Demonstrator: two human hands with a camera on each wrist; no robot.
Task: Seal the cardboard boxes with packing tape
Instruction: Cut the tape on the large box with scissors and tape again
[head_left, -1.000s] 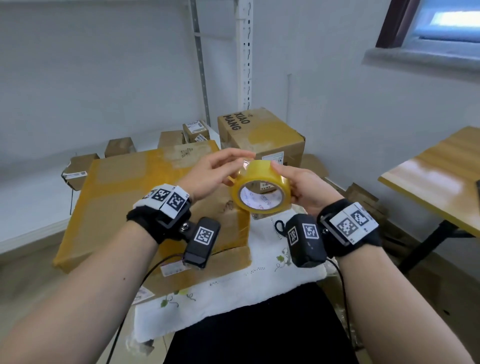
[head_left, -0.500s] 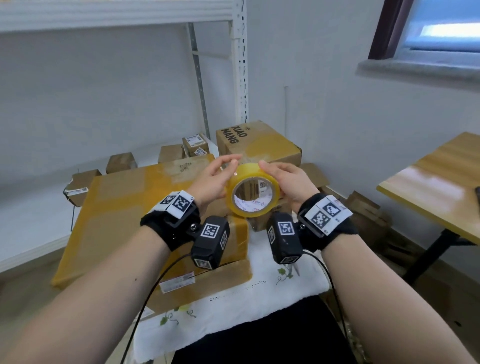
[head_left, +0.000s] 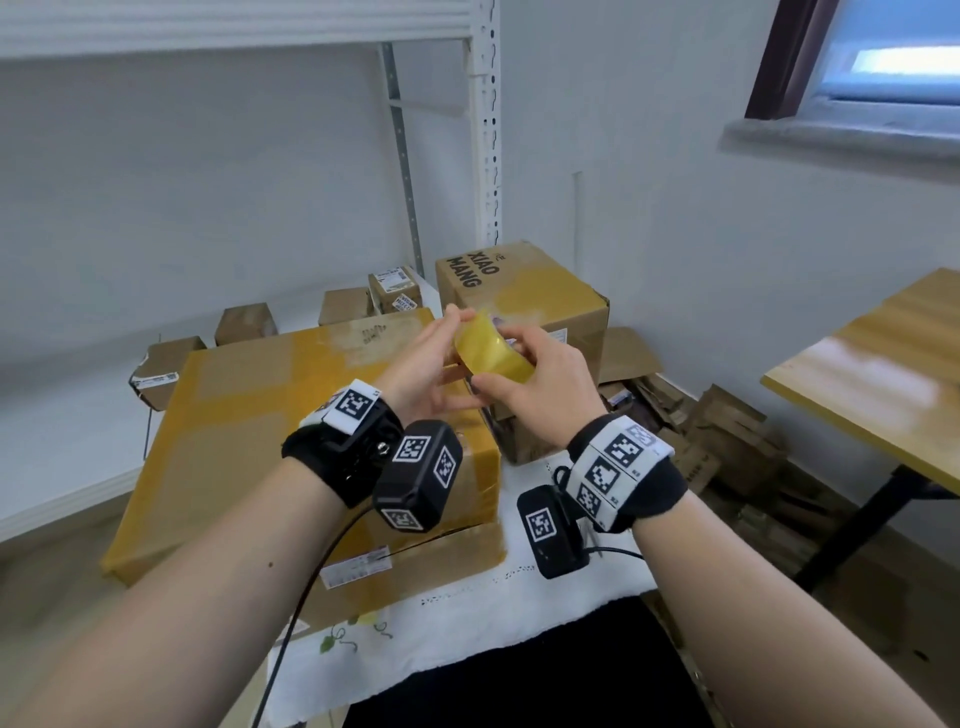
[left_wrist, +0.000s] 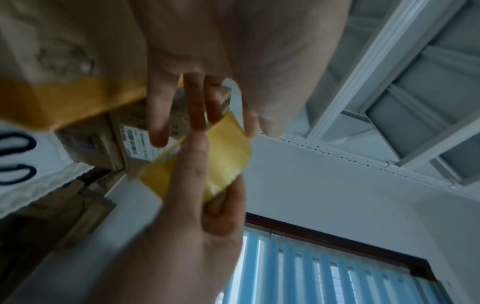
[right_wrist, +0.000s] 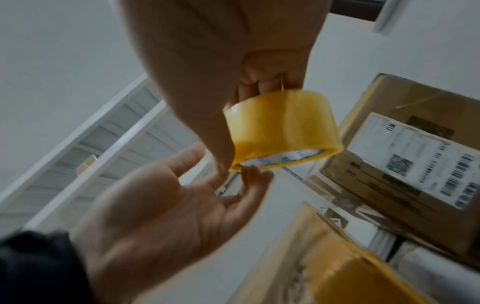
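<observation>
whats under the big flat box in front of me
The flat box lies on a second cardboard box, whose front edge and white label stick out below it, and that one sits on a white cloth. The rest of the lower box is covered.

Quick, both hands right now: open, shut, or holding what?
Left hand: open, straight fingers touching the yellow roll of packing tape.
Right hand: grips that roll.

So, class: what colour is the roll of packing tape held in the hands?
The tape roll is translucent yellow, clearest in the right wrist view.
</observation>
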